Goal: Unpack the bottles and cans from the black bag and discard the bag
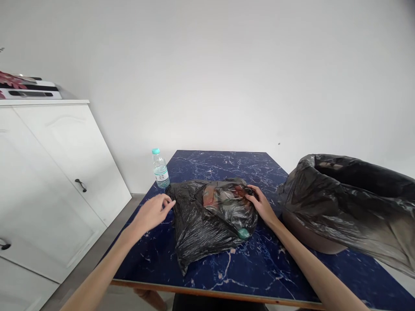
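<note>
A filled black plastic bag (207, 222) lies in the middle of a dark blue marbled table (259, 268). Reddish and grey contents show through its top, and a green cap pokes out at its lower right. My left hand (152, 212) pinches the bag's left edge with fingertips. My right hand (262, 205) rests on the bag's upper right edge, fingers gripping the plastic. Both forearms reach in from the near edge.
A small water bottle with a teal cap (160, 169) stands at the table's far left corner. A brown bin lined with a black bag (343, 203) lies tipped on the right. A white cabinet (58, 172) stands at left, against a white wall.
</note>
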